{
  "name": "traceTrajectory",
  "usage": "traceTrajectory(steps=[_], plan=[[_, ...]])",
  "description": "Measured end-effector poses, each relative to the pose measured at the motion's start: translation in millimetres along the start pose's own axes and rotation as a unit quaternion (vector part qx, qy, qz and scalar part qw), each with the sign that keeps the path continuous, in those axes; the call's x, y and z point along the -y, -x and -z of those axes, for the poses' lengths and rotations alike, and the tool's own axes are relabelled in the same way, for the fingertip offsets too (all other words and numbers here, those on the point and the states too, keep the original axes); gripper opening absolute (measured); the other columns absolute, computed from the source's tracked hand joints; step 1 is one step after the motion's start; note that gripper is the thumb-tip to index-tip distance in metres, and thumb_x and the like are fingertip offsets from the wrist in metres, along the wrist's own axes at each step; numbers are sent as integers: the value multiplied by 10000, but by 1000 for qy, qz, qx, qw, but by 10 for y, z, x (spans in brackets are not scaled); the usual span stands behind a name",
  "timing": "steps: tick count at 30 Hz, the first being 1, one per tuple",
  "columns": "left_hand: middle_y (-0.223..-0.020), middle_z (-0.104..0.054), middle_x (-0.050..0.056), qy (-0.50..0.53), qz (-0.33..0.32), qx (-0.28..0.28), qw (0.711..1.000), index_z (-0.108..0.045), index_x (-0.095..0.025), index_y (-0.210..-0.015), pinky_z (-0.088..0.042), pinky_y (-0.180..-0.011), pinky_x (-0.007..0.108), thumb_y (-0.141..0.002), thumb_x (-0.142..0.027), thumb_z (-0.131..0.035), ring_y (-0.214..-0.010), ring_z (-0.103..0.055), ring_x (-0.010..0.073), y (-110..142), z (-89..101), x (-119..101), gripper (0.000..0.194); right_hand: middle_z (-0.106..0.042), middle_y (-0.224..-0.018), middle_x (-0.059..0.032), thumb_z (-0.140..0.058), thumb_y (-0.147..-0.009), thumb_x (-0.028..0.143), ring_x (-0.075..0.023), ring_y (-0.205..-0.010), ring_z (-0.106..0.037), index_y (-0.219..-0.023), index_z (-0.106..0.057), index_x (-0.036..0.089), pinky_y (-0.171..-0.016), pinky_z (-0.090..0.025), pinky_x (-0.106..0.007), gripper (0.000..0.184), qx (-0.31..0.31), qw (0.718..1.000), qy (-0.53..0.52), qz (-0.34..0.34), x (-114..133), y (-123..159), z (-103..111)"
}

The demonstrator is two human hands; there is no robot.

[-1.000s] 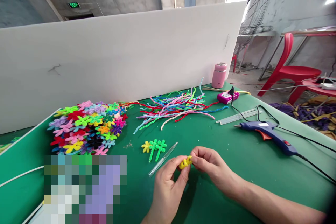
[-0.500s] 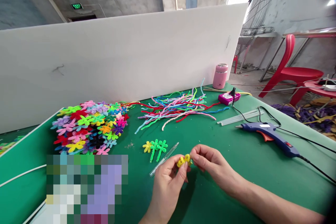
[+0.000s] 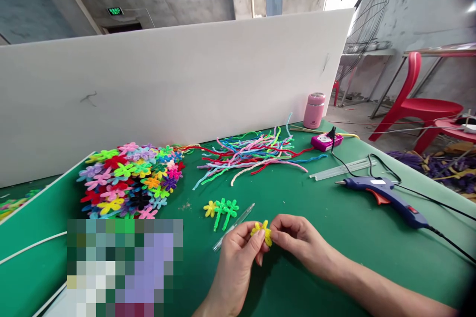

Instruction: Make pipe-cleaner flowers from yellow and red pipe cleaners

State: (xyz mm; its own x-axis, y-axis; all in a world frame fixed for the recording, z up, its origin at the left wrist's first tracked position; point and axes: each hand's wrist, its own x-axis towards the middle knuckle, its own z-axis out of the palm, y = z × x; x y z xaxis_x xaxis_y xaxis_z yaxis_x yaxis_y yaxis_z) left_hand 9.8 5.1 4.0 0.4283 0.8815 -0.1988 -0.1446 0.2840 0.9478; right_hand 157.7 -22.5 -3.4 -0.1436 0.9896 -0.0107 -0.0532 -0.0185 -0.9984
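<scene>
A small yellow pipe-cleaner flower [image 3: 266,228] is pinched between the thumb and fingers of my left hand [image 3: 243,250]. My right hand [image 3: 293,235] closes its thumb and forefinger on the flower's right-hand petal. Just beyond my hands lie another yellow flower [image 3: 210,208] and two green pipe-cleaner pieces with stems [image 3: 226,210]. A clear thin stick [image 3: 238,223] rests on the green table, partly behind my left hand.
A heap of colourful pipe-cleaner flowers [image 3: 126,178] is at left. Loose pipe cleaners [image 3: 256,153] lie at the back. On the right are a blue glue gun [image 3: 385,195], clear glue sticks [image 3: 342,168], a magenta power block [image 3: 326,141] and a pink flask [image 3: 314,110]. A white board [image 3: 193,79] stands behind.
The yellow flower in my hands has turned, and its petals now look more spread out. My right fingers have shifted slightly lower along it. The whole view has moved a little.
</scene>
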Motion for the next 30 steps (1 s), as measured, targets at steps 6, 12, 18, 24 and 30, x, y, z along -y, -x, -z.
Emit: traceTrajectory(steps=[6,12,18,24,30], plan=[[-568,-475,-32,-59,-7,8,998,-573,-130,-723,-306,-460,177,-780,-316,-586,-504,-375,65,4,9,-16,195,-492,-693,12,-560,-811,380,-102,-620,-424,-884,-543,130,-560,-344,-218,261,-38,999,-15,24,8,14,8],[-627,-465,-20,-204,-71,32,976,-570,-139,-736,-321,-480,185,-799,-370,-536,-550,-388,84,40,5,-36,241,-525,-662,0,-582,-794,372,-100,-575,-436,-773,-561,130,-533,-357,-221,245,-61,997,38,38,-44,23,-16],[-603,-429,-30,-225,-55,66,971,-520,-146,-695,-317,-484,193,-822,-399,-489,-541,-380,86,33,11,-62,285,-517,-710,-8,-515,-842,311,-109,-606,-454,-760,-564,151,-556,-378,-215,186,-69,981,152,102,25,56,-21],[-585,-419,-32,-231,-48,81,968,-499,-151,-669,-311,-480,199,-823,-408,-475,-526,-380,87,18,15,-62,300,-491,-676,5,-462,-867,343,-110,-599,-433,-744,-514,157,-544,-366,-212,229,-57,986,141,74,35,71,-37],[-589,-426,-32,-212,-35,77,974,-523,-143,-696,-315,-481,199,-807,-412,-498,-526,-382,86,27,3,-57,292,-473,-659,18,-470,-866,379,-103,-599,-419,-756,-503,155,-545,-354,-211,251,-46,995,76,43,27,62,-43]])
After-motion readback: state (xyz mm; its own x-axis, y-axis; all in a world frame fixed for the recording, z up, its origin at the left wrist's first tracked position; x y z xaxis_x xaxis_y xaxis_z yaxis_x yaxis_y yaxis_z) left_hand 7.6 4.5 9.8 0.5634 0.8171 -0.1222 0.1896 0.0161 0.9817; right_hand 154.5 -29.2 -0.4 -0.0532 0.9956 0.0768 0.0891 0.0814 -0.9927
